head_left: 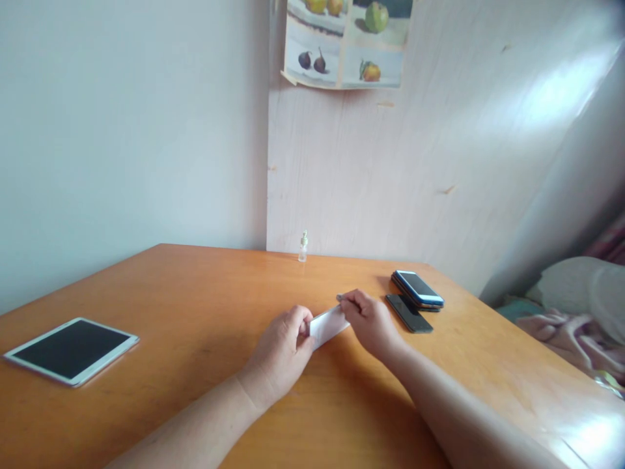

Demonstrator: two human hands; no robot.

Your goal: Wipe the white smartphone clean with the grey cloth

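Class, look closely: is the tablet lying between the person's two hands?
No: the tablet lies apart at the table's left edge, while the left hand and right hand hold a small white packet.

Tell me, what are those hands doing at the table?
A person holds a small flat white card between both hands over the orange wooden table: left hand at one end, right hand at the other. Three dark smartphones lie just right; a white-framed tablet lies far left.

no readable text (poster shows fruit)
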